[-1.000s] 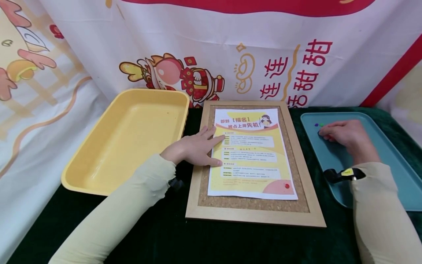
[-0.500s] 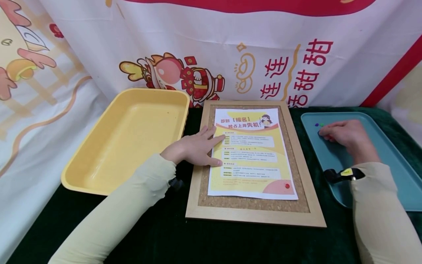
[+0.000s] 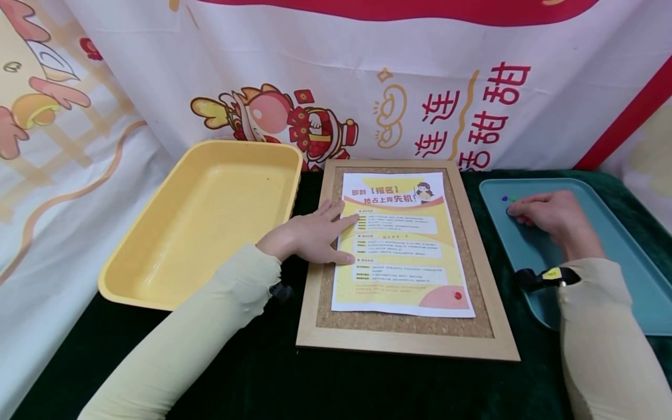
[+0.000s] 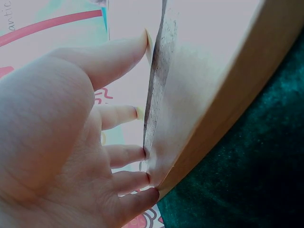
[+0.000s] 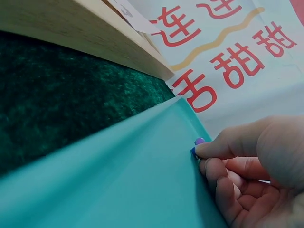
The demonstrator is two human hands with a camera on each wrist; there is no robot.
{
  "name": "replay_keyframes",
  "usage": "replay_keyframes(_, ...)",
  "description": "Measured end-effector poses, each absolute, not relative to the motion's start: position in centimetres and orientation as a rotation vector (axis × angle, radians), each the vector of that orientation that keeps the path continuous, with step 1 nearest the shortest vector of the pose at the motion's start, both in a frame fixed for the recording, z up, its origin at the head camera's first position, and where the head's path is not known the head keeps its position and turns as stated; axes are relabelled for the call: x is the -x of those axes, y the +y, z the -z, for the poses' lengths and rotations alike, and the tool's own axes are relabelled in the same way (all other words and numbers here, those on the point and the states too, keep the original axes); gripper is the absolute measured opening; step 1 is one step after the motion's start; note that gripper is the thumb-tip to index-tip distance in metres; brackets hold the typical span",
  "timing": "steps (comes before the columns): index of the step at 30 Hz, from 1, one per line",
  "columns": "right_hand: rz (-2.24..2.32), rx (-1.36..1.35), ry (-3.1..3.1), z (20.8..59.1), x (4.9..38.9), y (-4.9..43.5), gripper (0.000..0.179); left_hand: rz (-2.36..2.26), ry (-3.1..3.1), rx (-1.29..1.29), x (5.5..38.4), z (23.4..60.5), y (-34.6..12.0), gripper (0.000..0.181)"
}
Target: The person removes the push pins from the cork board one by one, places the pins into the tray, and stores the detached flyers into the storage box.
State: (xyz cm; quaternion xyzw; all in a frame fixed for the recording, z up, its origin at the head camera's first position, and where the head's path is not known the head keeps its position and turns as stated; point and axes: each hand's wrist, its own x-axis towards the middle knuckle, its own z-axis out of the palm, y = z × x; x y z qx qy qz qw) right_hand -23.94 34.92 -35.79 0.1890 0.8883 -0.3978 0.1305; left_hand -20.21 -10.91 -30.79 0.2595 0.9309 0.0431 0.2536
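My left hand (image 3: 312, 236) lies with its fingers spread across the left edge of a printed yellow sheet (image 3: 399, 274) and the wooden frame of a corkboard (image 3: 404, 338). In the left wrist view, its fingertips (image 4: 128, 179) touch the sheet and frame. A red push pin (image 3: 458, 296) sits in the sheet's lower right corner. Over the blue tray (image 3: 541, 186), my right hand (image 3: 548, 219) pinches a small blue push pin (image 5: 193, 151) between thumb and fingers. A purple pin (image 3: 504, 199) and a green one (image 3: 513, 199) lie just beyond the fingertips.
A yellow tray (image 3: 115, 280) stands left of the corkboard, partly behind my left forearm. Dark green cloth (image 3: 336, 385) covers the table. A printed white curtain (image 3: 420, 52) hangs behind everything.
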Motion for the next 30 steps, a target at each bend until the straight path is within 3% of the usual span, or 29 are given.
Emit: replay_keyframes(30,1.195,-0.491,2.618,36.8,23.0,34.9,0.067,-0.113,2.531,-0.708,20.3,30.9,-10.9,0.092)
